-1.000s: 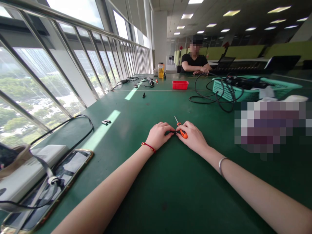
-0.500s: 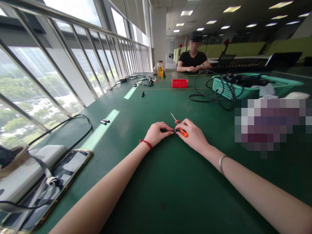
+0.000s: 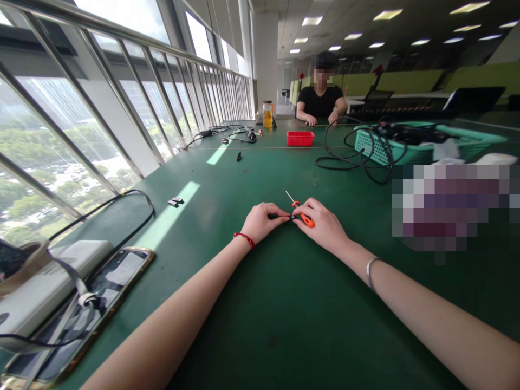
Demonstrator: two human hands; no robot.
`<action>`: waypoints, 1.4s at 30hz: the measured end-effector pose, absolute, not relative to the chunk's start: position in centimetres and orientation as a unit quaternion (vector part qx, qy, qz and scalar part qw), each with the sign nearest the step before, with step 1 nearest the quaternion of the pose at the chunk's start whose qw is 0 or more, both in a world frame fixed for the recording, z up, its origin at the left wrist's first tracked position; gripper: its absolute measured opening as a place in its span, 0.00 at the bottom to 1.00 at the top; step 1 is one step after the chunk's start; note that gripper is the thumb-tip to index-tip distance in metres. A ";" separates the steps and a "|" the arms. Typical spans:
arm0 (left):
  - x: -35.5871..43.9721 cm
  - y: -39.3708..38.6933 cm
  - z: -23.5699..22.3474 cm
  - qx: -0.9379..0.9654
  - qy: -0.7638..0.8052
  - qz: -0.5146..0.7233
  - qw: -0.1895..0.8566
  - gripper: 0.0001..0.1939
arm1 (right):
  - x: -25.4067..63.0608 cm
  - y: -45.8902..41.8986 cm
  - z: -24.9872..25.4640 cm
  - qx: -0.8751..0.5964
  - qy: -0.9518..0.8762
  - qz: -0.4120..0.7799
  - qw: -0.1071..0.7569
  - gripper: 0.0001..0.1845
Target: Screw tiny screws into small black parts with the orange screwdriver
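Observation:
Over the middle of the green table, my left hand pinches a small black part between thumb and fingertips. My right hand is closed, with its fingertips at the other side of that part. Tucked in the right hand is a screwdriver with an orange handle, its thin shaft pointing up and to the left, away from the part. The black part is mostly covered by the fingers, so its exact kind does not show. Several small black pieces lie on the table to the left.
At the left edge are a phone, a white box-shaped device and a black cable. Farther off stand a red tray, a jar of amber liquid and a green basket with cables. A person sits across the table.
My hands keep nearly the same pose around the small black part. The person across the table has lowered and parted their hands onto the tabletop.

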State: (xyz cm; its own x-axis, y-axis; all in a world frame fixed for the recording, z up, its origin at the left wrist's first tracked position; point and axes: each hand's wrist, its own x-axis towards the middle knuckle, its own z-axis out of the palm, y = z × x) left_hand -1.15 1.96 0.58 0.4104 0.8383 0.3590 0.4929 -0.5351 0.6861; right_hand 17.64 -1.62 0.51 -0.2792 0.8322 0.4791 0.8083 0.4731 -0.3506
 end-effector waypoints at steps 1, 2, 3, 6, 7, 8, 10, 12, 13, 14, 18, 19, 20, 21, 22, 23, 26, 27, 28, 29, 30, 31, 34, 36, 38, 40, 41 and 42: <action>-1.2 2.0 0.6 0.804 0.418 0.349 0.241 0.07 | 17.6 -1.6 0.5 -0.513 -0.799 0.021 0.311 0.07; -1.2 2.0 0.5 0.805 0.421 0.347 0.236 0.07 | 17.6 -1.7 0.5 -0.514 -0.799 0.022 0.310 0.07; -1.2 2.0 0.5 0.807 0.423 0.344 0.228 0.07 | 17.6 -1.7 0.5 -0.515 -0.799 0.024 0.308 0.06; -1.2 1.8 0.6 0.818 0.424 0.335 0.195 0.07 | 17.6 -1.7 0.5 -0.518 -0.799 0.028 0.305 0.06; -1.1 1.8 0.7 0.824 0.423 0.332 0.182 0.07 | 17.6 -1.7 0.5 -0.519 -0.798 0.028 0.305 0.06; -1.1 1.7 0.8 0.828 0.421 0.328 0.170 0.07 | 17.6 -1.7 0.5 -0.519 -0.798 0.028 0.305 0.06; -1.0 1.5 0.9 0.836 0.419 0.322 0.147 0.06 | 17.6 -1.6 0.5 -0.518 -0.797 0.031 0.308 0.06; -0.9 1.3 1.1 0.841 0.419 0.317 0.127 0.06 | 17.6 -1.6 0.5 -0.517 -0.797 0.035 0.312 0.06; -0.9 1.3 1.1 0.844 0.418 0.315 0.119 0.07 | 17.6 -1.6 0.4 -0.517 -0.796 0.036 0.313 0.06; -0.9 1.3 1.1 0.847 0.415 0.312 0.111 0.07 | 17.6 -1.6 0.4 -0.519 -0.794 0.036 0.314 0.06; -0.9 1.3 1.1 0.860 0.404 0.298 0.091 0.07 | 17.6 -1.6 0.3 -0.527 -0.790 0.034 0.313 0.06; -0.9 1.3 1.1 0.860 0.405 0.298 0.089 0.07 | 17.6 -1.6 0.3 -0.527 -0.789 0.033 0.313 0.06; -0.9 1.3 1.1 0.860 0.405 0.298 0.088 0.06 | 17.6 -1.6 0.3 -0.527 -0.789 0.033 0.314 0.06; -0.9 1.3 1.1 0.859 0.406 0.299 0.088 0.06 | 17.6 -1.6 0.3 -0.527 -0.789 0.033 0.315 0.05; -0.9 1.2 1.1 0.858 0.406 0.301 0.088 0.06 | 17.6 -1.6 0.3 -0.527 -0.788 0.033 0.316 0.05; -0.9 1.2 1.1 0.859 0.405 0.302 0.089 0.05 | 17.6 -1.6 0.3 -0.527 -0.787 0.033 0.318 0.05; -0.8 1.2 1.1 0.859 0.401 0.305 0.088 0.05 | 17.6 -1.6 0.3 -0.527 -0.785 0.036 0.322 0.05; -0.8 1.2 1.1 0.859 0.401 0.306 0.087 0.05 | 17.6 -1.6 0.3 -0.527 -0.786 0.037 0.322 0.05; -0.8 1.2 1.1 0.859 0.402 0.306 0.086 0.05 | 17.6 -1.6 0.3 -0.527 -0.786 0.036 0.321 0.05; -0.8 1.2 1.1 0.859 0.403 0.306 0.085 0.05 | 17.6 -1.5 0.3 -0.527 -0.786 0.035 0.321 0.05; -0.8 1.2 1.1 0.859 0.403 0.306 0.084 0.05 | 17.6 -1.5 0.3 -0.528 -0.786 0.033 0.320 0.05; -0.8 1.2 1.1 0.859 0.403 0.305 0.082 0.05 | 17.6 -1.5 0.3 -0.528 -0.786 0.032 0.320 0.05; -0.8 1.1 1.1 0.865 0.399 0.297 0.065 0.05 | 17.5 -1.5 0.3 -0.527 -0.786 0.032 0.321 0.05; -0.7 1.1 1.2 0.872 0.397 0.285 0.037 0.06 | 17.5 -1.6 0.3 -0.526 -0.786 0.036 0.321 0.05; -0.6 0.9 1.3 0.879 0.393 0.271 -0.007 0.07 | 17.5 -1.6 0.4 -0.526 -0.785 0.043 0.325 0.05; -0.5 0.7 1.5 0.885 0.384 0.256 -0.058 0.09 | 17.5 -1.6 0.4 -0.524 -0.782 0.056 0.333 0.04; -0.4 0.6 1.6 0.888 0.377 0.250 -0.082 0.10 | 17.5 -1.6 0.4 -0.522 -0.780 0.066 0.339 0.04; -0.3 0.5 1.7 0.890 0.371 0.245 -0.103 0.11 | 17.5 -1.5 0.4 -0.520 -0.777 0.077 0.346 0.04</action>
State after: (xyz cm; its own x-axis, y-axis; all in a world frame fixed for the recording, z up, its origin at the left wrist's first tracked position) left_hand -0.31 0.54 1.69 0.6052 0.6089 0.5128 0.7103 -0.7039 -0.0024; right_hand 17.52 -1.53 0.43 -0.2203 0.8612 0.4580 0.7546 0.4480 -0.4795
